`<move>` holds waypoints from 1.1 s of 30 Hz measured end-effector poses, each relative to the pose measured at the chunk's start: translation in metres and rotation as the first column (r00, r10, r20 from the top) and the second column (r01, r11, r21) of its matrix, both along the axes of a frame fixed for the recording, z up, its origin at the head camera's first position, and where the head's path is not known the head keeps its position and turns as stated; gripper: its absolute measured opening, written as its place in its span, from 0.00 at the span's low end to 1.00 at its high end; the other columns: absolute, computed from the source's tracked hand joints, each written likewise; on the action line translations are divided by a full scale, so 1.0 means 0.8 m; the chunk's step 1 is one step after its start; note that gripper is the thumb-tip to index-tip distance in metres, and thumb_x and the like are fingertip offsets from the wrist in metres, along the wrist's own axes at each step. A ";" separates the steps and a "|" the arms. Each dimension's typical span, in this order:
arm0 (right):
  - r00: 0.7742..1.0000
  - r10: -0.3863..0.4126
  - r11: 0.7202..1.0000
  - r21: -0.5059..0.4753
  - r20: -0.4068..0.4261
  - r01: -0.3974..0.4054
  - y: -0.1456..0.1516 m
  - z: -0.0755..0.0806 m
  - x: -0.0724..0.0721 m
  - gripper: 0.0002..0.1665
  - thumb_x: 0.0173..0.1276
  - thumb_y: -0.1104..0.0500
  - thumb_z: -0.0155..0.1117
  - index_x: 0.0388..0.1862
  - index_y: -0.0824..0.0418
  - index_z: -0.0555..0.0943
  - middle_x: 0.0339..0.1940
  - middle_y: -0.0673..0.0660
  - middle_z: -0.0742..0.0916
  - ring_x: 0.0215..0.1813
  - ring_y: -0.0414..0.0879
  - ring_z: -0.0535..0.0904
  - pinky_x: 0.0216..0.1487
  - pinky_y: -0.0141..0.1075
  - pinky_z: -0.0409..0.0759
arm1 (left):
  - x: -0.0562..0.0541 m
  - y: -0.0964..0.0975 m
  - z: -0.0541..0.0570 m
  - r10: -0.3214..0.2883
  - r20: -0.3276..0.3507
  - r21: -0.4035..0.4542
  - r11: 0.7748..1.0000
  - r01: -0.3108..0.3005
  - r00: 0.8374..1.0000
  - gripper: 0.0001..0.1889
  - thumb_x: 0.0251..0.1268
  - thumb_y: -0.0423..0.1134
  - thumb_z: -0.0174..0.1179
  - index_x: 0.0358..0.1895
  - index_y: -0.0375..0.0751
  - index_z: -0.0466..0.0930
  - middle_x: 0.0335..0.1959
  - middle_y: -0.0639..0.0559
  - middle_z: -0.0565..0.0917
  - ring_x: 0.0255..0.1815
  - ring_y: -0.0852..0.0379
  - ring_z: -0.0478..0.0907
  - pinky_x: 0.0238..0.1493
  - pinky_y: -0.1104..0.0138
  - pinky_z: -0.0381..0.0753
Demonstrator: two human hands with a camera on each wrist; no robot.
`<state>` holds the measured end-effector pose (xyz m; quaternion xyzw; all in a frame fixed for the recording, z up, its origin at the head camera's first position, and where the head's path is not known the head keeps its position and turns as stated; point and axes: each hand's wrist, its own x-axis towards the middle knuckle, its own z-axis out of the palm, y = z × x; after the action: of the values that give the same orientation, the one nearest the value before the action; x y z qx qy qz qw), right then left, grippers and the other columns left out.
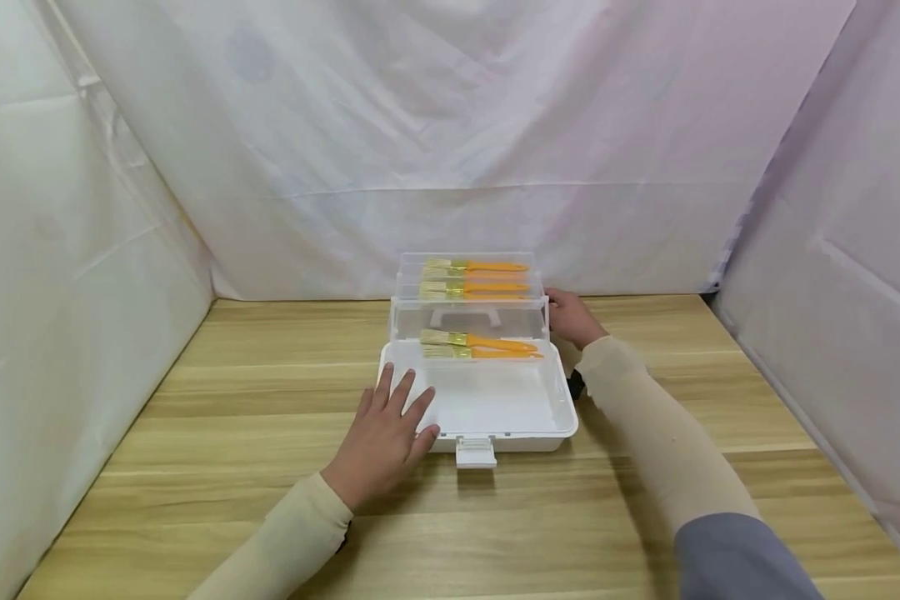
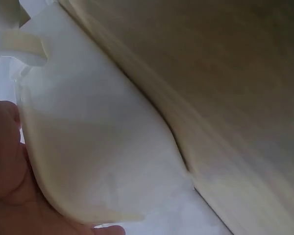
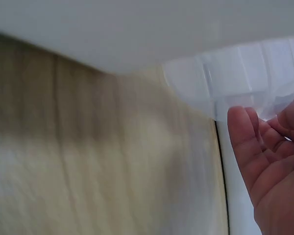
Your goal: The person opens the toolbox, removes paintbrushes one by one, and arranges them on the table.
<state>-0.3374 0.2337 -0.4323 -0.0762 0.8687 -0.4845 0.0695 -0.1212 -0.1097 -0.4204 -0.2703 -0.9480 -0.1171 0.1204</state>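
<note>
A white storage box (image 1: 487, 445) with a latch (image 1: 476, 454) at its front stands on the table, its inside exposed. Raised behind its base is a clear plastic section (image 1: 405, 292). Paintbrushes (image 1: 498, 267) with orange handles lie in that upper section, and more paintbrushes (image 1: 502, 342) lie at the back of the base. My left hand (image 1: 382, 442) rests with spread fingers on the box's front left corner; its palm side shows against the wall (image 2: 88, 127). At the back right, my right hand (image 1: 572, 318) pinches the edge of the clear plastic (image 3: 235, 73), partly hidden by the box.
The box stands on a wood-grain table (image 1: 270, 400). A pale curtain (image 1: 457, 125) hangs along the table's back edge, and similar cloth sides rise on the left (image 1: 60, 233) and right (image 1: 832, 233).
</note>
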 end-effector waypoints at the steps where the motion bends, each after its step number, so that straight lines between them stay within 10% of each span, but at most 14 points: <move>1: 1.000 -0.012 1.000 -0.014 -0.002 0.011 -0.001 -0.001 0.002 0.29 0.77 0.46 0.55 0.71 0.59 0.72 0.64 0.60 0.79 0.57 0.55 0.79 0.52 0.49 0.79 | 0.000 0.000 0.000 0.002 0.005 0.005 1.000 -0.002 1.000 0.26 0.77 0.53 0.49 0.69 0.42 0.73 0.72 0.33 0.65 0.77 0.29 0.46 0.63 0.34 0.61; 17: 0.972 -0.111 0.987 0.090 -0.207 0.132 0.021 0.050 0.066 0.27 0.79 0.49 0.48 0.72 0.58 0.70 0.69 0.60 0.73 0.63 0.57 0.72 0.57 0.56 0.73 | 0.004 0.000 -0.001 -0.002 0.019 -0.006 1.000 0.002 1.000 0.28 0.79 0.55 0.45 0.72 0.44 0.70 0.74 0.33 0.62 0.77 0.29 0.43 0.65 0.34 0.57; 26: 0.879 -0.041 0.985 0.130 -0.475 0.116 0.013 0.090 0.106 0.20 0.78 0.58 0.53 0.65 0.60 0.77 0.60 0.58 0.80 0.55 0.53 0.77 0.54 0.54 0.76 | 0.007 0.005 0.003 0.046 0.027 -0.077 0.996 -0.044 0.999 0.30 0.78 0.57 0.46 0.74 0.45 0.67 0.75 0.33 0.61 0.77 0.30 0.47 0.67 0.36 0.56; 33: 0.780 0.200 0.951 0.308 -0.592 -0.009 -0.013 0.112 0.131 0.17 0.76 0.59 0.58 0.59 0.63 0.80 0.57 0.59 0.82 0.56 0.55 0.79 0.51 0.54 0.77 | 0.012 0.009 0.004 0.070 0.026 -0.071 0.995 -0.068 0.997 0.30 0.77 0.57 0.47 0.74 0.44 0.66 0.74 0.33 0.62 0.76 0.30 0.50 0.67 0.36 0.58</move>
<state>-0.2323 0.2237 -0.3428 -0.2678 0.8988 -0.2965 -0.1805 -0.1115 -0.1022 -0.4175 -0.2399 -0.9619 -0.0835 0.1014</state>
